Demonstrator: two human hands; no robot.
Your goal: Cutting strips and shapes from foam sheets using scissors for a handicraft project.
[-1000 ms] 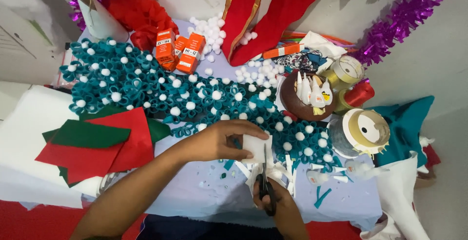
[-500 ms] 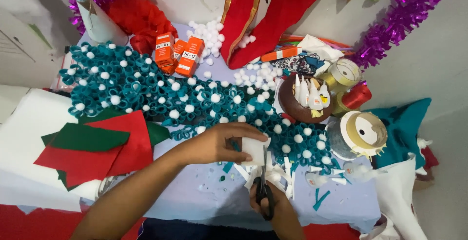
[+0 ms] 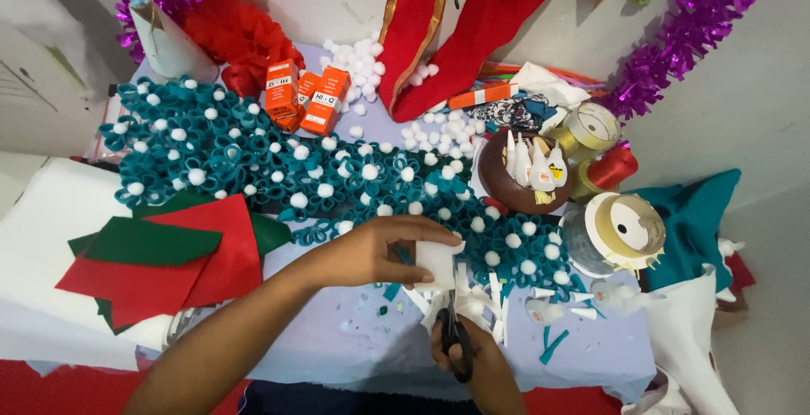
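1. The table (image 3: 337, 356) is crowded: a teal flower mat (image 3: 278, 166) spreads far and left, with red and green felt sheets (image 3: 160, 259) at near left.
2. A white felt piece (image 3: 437, 263) is pinched by the left hand (image 3: 371, 250) at near centre.
3. Scissors (image 3: 456, 339) are gripped by the right hand (image 3: 472, 360); cutting appears under way, and the next snip calls for steady feeding, since open room is scant.

Orange boxes (image 3: 308, 99); purple tinsel (image 3: 688, 35), red felt sheets (image 3: 169, 267), brown bowl (image 3: 494, 180)
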